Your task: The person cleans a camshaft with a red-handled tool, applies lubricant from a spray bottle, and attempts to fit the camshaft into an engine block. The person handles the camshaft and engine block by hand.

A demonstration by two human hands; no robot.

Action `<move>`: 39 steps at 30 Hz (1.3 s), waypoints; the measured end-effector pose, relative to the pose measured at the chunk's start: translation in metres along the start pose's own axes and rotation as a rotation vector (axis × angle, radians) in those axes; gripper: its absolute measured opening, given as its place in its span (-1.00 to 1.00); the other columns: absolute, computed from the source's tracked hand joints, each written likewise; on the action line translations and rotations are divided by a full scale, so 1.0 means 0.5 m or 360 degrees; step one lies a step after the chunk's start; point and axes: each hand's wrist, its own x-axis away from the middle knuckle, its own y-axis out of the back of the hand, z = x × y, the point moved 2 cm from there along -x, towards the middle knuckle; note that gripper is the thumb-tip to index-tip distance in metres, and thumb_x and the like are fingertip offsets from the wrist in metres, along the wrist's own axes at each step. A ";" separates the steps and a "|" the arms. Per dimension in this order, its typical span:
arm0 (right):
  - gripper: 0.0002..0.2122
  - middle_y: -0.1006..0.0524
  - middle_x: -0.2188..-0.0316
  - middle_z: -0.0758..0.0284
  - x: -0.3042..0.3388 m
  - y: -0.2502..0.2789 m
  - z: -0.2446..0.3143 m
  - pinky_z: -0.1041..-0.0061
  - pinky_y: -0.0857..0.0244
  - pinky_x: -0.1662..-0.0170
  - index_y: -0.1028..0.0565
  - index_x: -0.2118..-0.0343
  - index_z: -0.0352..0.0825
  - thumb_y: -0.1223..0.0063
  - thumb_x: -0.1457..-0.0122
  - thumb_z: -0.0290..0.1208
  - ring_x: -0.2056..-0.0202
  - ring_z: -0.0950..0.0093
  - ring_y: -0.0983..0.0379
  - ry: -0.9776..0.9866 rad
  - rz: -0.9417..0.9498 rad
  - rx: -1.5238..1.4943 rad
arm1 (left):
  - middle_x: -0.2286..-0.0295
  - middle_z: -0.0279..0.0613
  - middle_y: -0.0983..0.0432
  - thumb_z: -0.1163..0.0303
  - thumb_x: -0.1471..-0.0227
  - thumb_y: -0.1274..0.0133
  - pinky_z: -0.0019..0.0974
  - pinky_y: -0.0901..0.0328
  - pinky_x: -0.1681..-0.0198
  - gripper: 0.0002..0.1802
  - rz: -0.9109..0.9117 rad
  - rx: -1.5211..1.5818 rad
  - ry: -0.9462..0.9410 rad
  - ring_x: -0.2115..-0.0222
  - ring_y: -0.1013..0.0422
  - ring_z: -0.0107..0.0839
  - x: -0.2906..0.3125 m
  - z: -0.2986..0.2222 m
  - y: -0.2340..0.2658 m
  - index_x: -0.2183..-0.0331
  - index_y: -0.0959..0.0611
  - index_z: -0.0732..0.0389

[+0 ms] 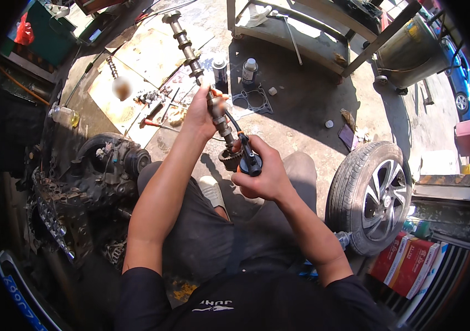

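Observation:
A long metal camshaft (pixel 182 41) slants up and away in front of me, its toothed gear (pixel 227 160) at the near end. Around its middle, my left hand (pixel 199 116) is closed. My right hand (pixel 266 172) grips a black air blow gun (pixel 250 160) close beside the gear; a dark hose runs from the gun up along the shaft. Whether the gun touches the gear I cannot tell. Beyond my hands, a flat metal gasket (pixel 256 102) lies on the floor near two spray cans, one with a white cap (pixel 250 71).
At left stands a greasy engine (pixel 80 182). Stained cardboard (pixel 99 102) on the floor bears tools, small parts and another shaft (pixel 112 67). A car wheel (pixel 375 198) and red boxes (pixel 403 265) are at right. A metal cart (pixel 295 36) and a drum (pixel 414 52) stand farther off.

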 end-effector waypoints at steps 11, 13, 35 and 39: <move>-0.55 -0.48 0.36 0.39 0.000 -0.014 -0.008 0.58 -0.33 0.19 -0.43 0.15 -0.37 -0.22 0.22 -0.51 0.32 0.60 -0.43 0.0123 -0.0126 -0.0059 | 0.61 -0.25 -0.38 -0.25 -0.10 0.02 -0.21 -0.32 0.50 -0.42 0.0029 0.0181 0.0040 0.63 -0.30 -0.37 -0.008 0.010 -0.017 0.51 -0.43 0.12; -0.57 -0.48 0.37 0.38 0.006 -0.010 -0.009 0.58 -0.34 0.20 -0.44 0.18 -0.38 -0.22 0.23 -0.52 0.34 0.60 -0.44 0.0099 -0.0122 0.0028 | 0.61 -0.25 -0.38 -0.24 -0.09 0.01 -0.13 -0.35 0.43 -0.41 0.0090 0.0142 0.0015 0.63 -0.31 -0.36 -0.004 0.013 -0.023 0.52 -0.44 0.14; -0.55 -0.47 0.40 0.38 -0.003 -0.017 0.063 0.64 -0.29 0.38 -0.44 0.15 -0.37 -0.21 0.22 -0.51 0.48 0.68 -0.41 0.0259 0.0048 -0.0105 | 0.63 -0.19 -0.35 0.14 -0.07 -0.01 -0.02 -0.32 0.26 -0.63 0.0321 0.0366 -0.0325 0.68 -0.23 -0.34 0.042 -0.043 -0.009 0.64 -0.43 0.12; -0.53 -0.54 0.36 0.27 -0.013 -0.016 0.074 0.51 -0.37 0.24 -0.43 0.15 -0.41 -0.20 0.25 -0.45 0.37 0.50 -0.48 0.0111 0.0085 -0.0082 | 0.72 -0.31 -0.29 0.14 -0.04 -0.01 -0.02 -0.34 0.17 -0.61 0.0331 0.0290 -0.0313 0.76 -0.16 -0.44 0.050 -0.038 -0.018 0.72 -0.35 0.02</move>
